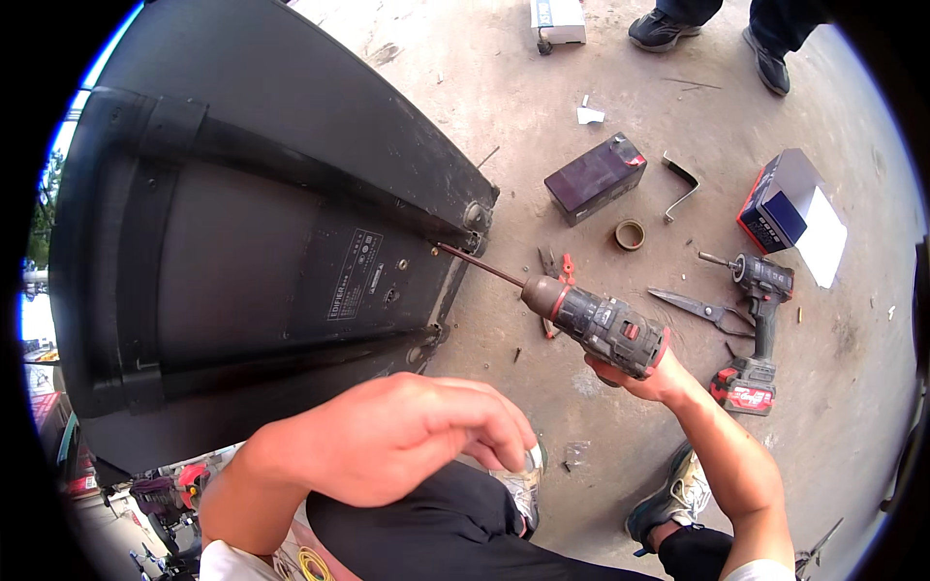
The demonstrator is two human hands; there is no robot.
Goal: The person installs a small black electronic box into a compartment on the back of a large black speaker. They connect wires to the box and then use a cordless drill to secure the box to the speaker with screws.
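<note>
My right hand [644,376] is wrapped round the grip of a black and grey cordless drill [610,329]. Its long, thin bit points left, and the tip meets the lower end of a large black speaker cabinet [262,242], close to a brass-coloured screw spot [435,249]. The cabinet lies tilted on the left, with a printed label and small holes on that face. In front of it, below the drill, my left hand [397,436] hangs in the air with curled fingers; whatever they may hold is hidden.
On the concrete lie a dark block battery [596,179], a tape roll [629,234], red-handled pliers [566,271], scissors [707,310], a bent metal bar [684,176], an impact driver [763,300] and an opened box [790,208]. Another person's shoes [664,31] stand at the far right.
</note>
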